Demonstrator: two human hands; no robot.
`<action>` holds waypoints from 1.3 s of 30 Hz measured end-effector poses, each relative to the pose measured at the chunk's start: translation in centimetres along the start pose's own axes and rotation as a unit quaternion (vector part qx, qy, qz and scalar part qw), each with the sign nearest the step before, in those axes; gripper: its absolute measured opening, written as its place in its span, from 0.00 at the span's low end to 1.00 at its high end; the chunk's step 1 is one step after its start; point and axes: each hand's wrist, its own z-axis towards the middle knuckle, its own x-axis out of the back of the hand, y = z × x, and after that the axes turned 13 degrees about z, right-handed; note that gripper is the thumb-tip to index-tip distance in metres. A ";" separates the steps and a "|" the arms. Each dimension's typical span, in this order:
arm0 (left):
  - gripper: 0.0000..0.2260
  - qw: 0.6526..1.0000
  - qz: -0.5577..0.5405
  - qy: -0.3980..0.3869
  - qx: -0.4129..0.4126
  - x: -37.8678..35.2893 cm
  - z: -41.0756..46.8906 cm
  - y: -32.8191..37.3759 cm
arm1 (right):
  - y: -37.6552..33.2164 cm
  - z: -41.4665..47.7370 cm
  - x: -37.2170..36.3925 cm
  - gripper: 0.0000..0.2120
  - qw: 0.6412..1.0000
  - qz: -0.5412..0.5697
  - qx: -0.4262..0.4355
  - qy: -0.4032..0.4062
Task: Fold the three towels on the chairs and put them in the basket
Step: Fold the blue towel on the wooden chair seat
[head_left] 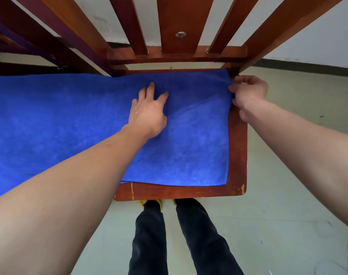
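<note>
Blue terry under straight, fanned fingers (151, 90): left hand (149, 114) flat, pressing the blue towel (69, 126). Right hand (248, 92) pinches the towel's far right corner. Towel lies spread across the wooden chair seat (236, 155) and runs on leftward. Folding of this piece judged barely begun. Basket and two other towels: not in view, status unknown.

Towel (69, 126) on chair seats (236, 155); left hand (149, 114) atop, right hand (248, 92) at towel's right edge.
</note>
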 end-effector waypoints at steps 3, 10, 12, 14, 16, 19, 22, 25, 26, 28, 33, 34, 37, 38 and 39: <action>0.21 0.996 -0.014 0.085 0.001 -0.1 -1.7 1.3 | 1.1 -0.2 0.7 0.10 0.997 -0.072 0.005 -0.006; 0.08 0.988 -0.013 -0.083 -0.126 -4.8 -9.6 7.5 | 5.1 -2.4 3.9 0.10 0.916 -0.382 0.086 -0.092; 0.07 0.982 -0.007 -0.111 -0.152 -6.3 -10.9 8.8 | 4.6 -2.1 4.0 0.07 0.913 -0.387 0.097 -0.081; 0.06 0.980 -0.005 -0.093 -0.177 -7.5 -11.6 9.8 | 3.2 -1.5 3.3 0.09 0.919 -0.366 0.129 -0.066; 0.15 0.970 0.026 -0.083 -0.227 -7.8 -11.6 10.7 | 1.1 -0.9 1.9 0.15 0.931 -0.326 0.152 -0.064; 0.19 0.958 0.070 -0.047 -0.273 -9.1 -10.7 11.5 | -1.0 0.1 -0.5 0.23 0.935 -0.320 0.131 -0.075; 0.16 0.956 0.073 -0.025 -0.284 -9.3 -10.2 11.7 | -0.7 0.4 -2.0 0.27 0.931 -0.346 0.085 -0.080; 0.13 0.960 0.049 -0.002 -0.277 -9.2 -10.4 12.1 | -0.5 0.2 -2.0 0.22 0.967 -0.241 0.024 -0.076; 0.12 0.963 0.025 0.002 -0.267 -8.9 -10.8 12.2 | -0.6 0.1 -1.8 0.20 0.976 -0.202 0.004 -0.080; 0.09 0.969 -0.094 -0.004 -0.229 -8.6 -11.7 12.5 | -1.1 -0.3 -1.0 0.14 0.985 -0.145 -0.024 -0.092; 0.12 0.941 -0.328 -0.079 -0.037 -6.9 -15.0 11.9 | -2.4 -2.3 0.5 0.16 0.987 -0.064 -0.085 -0.118; 0.13 0.933 -0.350 -0.086 -0.013 -6.5 -15.9 11.5 | -2.8 -3.0 0.4 0.19 0.986 -0.053 -0.096 -0.128; 0.11 0.877 -0.465 -0.102 0.068 -5.5 -18.0 9.8 | -3.6 -5.7 -0.4 0.19 0.982 -0.040 -0.105 -0.151; 0.09 0.855 -0.501 -0.098 0.096 -5.0 -18.6 9.3 | -3.9 -6.7 -1.0 0.17 0.982 -0.031 -0.102 -0.158; 0.06 0.833 -0.532 -0.084 0.129 -4.5 -19.2 8.7 | -4.3 -7.9 -1.7 0.15 0.981 -0.025 -0.096 -0.164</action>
